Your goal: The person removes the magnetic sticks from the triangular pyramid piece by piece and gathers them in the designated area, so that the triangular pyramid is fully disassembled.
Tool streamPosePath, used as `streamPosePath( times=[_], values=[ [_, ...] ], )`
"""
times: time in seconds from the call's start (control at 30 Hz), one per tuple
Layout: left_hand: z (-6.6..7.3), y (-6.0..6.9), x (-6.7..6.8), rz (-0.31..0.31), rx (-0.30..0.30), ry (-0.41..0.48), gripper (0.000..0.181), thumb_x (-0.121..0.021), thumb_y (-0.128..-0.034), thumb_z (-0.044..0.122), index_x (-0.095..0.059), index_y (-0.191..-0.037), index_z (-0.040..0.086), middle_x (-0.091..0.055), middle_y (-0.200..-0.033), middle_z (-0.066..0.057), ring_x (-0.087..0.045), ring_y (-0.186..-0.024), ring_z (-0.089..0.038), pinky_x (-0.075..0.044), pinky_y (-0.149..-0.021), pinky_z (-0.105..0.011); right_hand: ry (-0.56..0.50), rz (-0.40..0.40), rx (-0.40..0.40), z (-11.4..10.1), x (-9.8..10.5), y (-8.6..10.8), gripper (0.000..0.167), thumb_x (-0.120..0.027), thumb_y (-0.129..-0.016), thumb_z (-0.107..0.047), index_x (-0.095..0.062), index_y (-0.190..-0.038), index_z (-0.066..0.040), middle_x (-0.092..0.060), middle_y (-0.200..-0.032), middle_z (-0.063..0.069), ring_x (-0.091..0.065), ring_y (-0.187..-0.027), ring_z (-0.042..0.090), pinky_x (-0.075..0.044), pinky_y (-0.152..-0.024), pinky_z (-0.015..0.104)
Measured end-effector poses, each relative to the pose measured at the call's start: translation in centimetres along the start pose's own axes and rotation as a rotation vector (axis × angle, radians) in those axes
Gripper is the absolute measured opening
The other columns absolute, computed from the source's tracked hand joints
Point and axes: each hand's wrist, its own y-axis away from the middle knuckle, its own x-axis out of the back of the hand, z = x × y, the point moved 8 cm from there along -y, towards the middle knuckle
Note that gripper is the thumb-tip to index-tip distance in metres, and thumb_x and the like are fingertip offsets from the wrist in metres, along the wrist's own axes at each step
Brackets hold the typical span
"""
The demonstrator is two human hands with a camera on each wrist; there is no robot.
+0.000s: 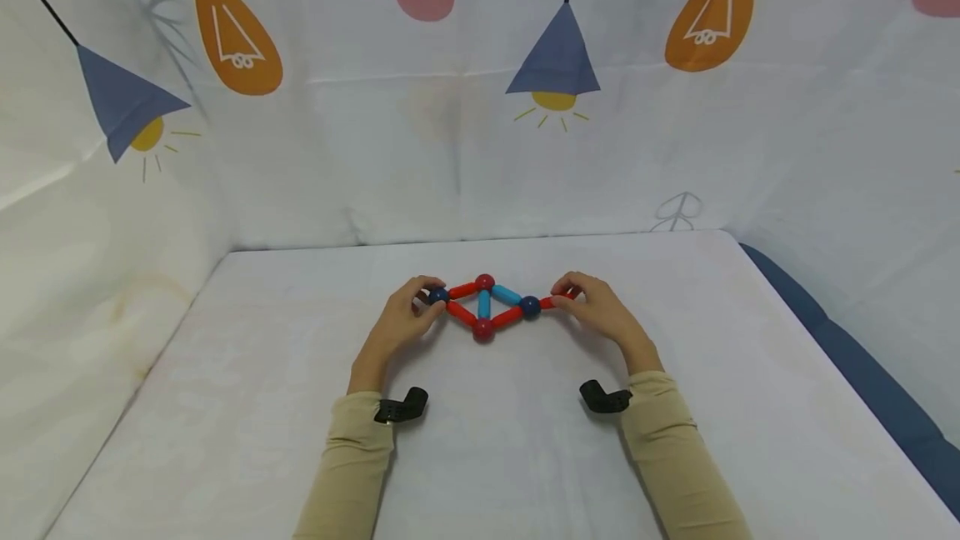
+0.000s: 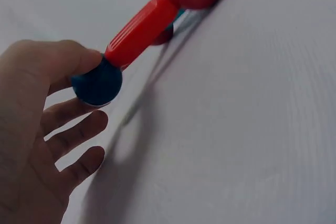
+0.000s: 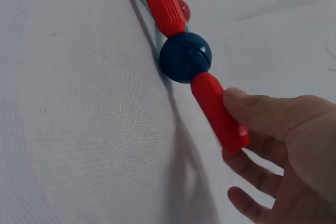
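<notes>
A flat diamond of magnetic rods and balls stretches between the two hands. Its left corner is a dark blue ball (image 2: 97, 81), pinched by my left hand (image 1: 402, 317) between thumb and fingers. Two red balls, the far one (image 1: 485, 282) and the near one (image 1: 483, 329), are joined by a light blue rod (image 1: 483, 305). Another dark blue ball (image 3: 186, 57) forms the right corner. From it a red rod (image 3: 218, 111) sticks out, and my right hand (image 1: 596, 307) pinches this rod. Shadows lie on the cloth below the shape, which appears lifted slightly.
White cloth covers the table (image 1: 480, 457), whose far edge meets a white curtain (image 1: 405, 165) printed with lamps and bulbs. Dark blue fabric (image 1: 847, 357) runs along the right edge. A black wrist camera (image 1: 402, 407) sits on the left wrist, another (image 1: 604, 397) on the right.
</notes>
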Motion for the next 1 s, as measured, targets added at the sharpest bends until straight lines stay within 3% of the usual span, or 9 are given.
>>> streamPosePath(
  times=[0.13,0.23,0.47,0.67,0.83,1.0],
  values=[
    [-1.1,0.5,-0.5,-0.043,0.019,0.019,0.027,-0.064,-0.0892,0.020,-0.056,-0.115,0.017,-0.060,-0.109,-0.003,-0.054,-0.090,-0.018,-0.046,-0.083,-0.036,0.050,-0.065,-0.049,0.5,-0.7,-0.1,0.010,-0.062,-0.091,-0.018,-0.062,-0.097,-0.011,-0.064,-0.094,0.007,-0.056,-0.091,0.023,-0.043,-0.078,0.032],
    [-1.2,0.8,-1.0,-0.052,-0.003,0.009,0.026,-0.063,-0.0886,0.020,-0.056,-0.113,0.017,-0.060,-0.107,-0.003,-0.053,-0.090,-0.017,-0.044,-0.084,-0.036,0.077,-0.057,-0.044,-0.1,-1.1,-0.2,0.009,-0.059,-0.091,-0.016,-0.062,-0.098,-0.011,-0.063,-0.095,0.006,-0.056,-0.093,0.023,-0.047,-0.079,0.035],
    [-1.3,0.5,-1.5,0.009,-0.016,-0.060,0.026,-0.065,-0.0856,0.027,-0.059,-0.110,0.022,-0.060,-0.095,0.001,-0.049,-0.084,-0.015,-0.036,-0.080,-0.035,0.103,0.041,0.194,-5.9,-3.4,-1.4,0.021,-0.056,-0.091,-0.012,-0.061,-0.111,-0.010,-0.061,-0.114,0.007,-0.053,-0.108,0.029,-0.043,-0.095,0.047],
    [-1.0,-0.2,-1.8,0.015,-0.030,-0.050,0.027,-0.066,-0.0842,0.030,-0.060,-0.110,0.024,-0.063,-0.097,0.003,-0.052,-0.083,-0.013,-0.039,-0.076,-0.032,0.254,-0.013,0.302,-9.3,-7.0,-3.5,0.028,-0.058,-0.090,-0.010,-0.062,-0.117,-0.012,-0.059,-0.124,0.008,-0.052,-0.115,0.030,-0.040,-0.098,0.051],
    [-1.4,0.0,-1.8,0.021,-0.022,-0.014,0.026,-0.070,-0.0820,0.027,-0.060,-0.105,0.024,-0.063,-0.089,0.004,-0.053,-0.078,-0.011,-0.042,-0.073,-0.029,0.409,-0.110,0.286,-10.0,-9.6,-5.1,0.027,-0.059,-0.093,-0.020,-0.063,-0.119,-0.017,-0.060,-0.124,0.004,-0.050,-0.121,0.027,-0.038,-0.100,0.052],
    [-1.7,0.1,-1.6,0.023,-0.027,0.018,0.025,-0.071,-0.0817,0.025,-0.060,-0.104,0.024,-0.061,-0.083,0.004,-0.052,-0.074,-0.011,-0.041,-0.069,-0.027,0.456,-0.123,0.250,-10.1,-10.2,-5.9,0.022,-0.061,-0.092,-0.022,-0.066,-0.113,-0.019,-0.064,-0.110,0.000,-0.053,-0.115,0.024,-0.040,-0.096,0.049]
  ],
)
